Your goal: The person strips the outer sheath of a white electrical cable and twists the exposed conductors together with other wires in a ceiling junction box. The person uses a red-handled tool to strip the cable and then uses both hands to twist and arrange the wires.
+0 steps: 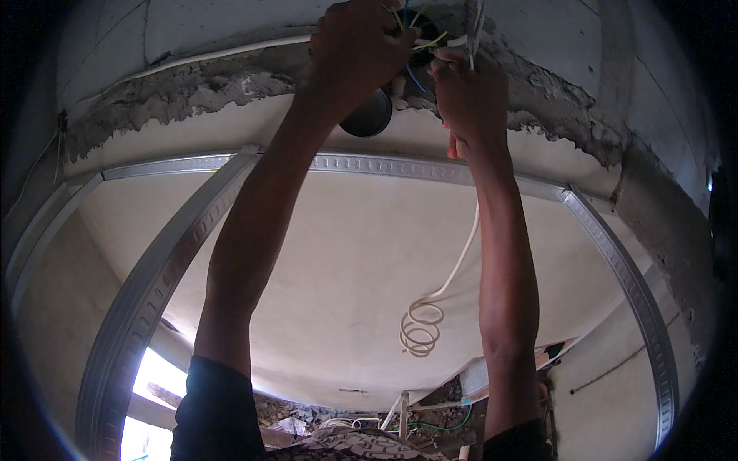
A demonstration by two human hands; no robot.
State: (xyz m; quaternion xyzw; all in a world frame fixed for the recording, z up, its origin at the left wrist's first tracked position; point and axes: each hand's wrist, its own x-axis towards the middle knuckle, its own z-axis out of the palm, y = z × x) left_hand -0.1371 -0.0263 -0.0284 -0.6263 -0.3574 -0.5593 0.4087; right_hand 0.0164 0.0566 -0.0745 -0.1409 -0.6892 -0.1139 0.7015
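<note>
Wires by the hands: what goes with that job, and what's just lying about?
Seems part of the job:
- yellow wire, by the left hand
- blue wire
- red handle, in the right hand

Seems just lying about:
- rubble
- green line

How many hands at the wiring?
2: the left hand and the right hand, with a yellow-green wire showing between them. No other hands show; several fingers are hidden.

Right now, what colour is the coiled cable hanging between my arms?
The coiled cable is cream or off-white, best seen in the head view.
</note>
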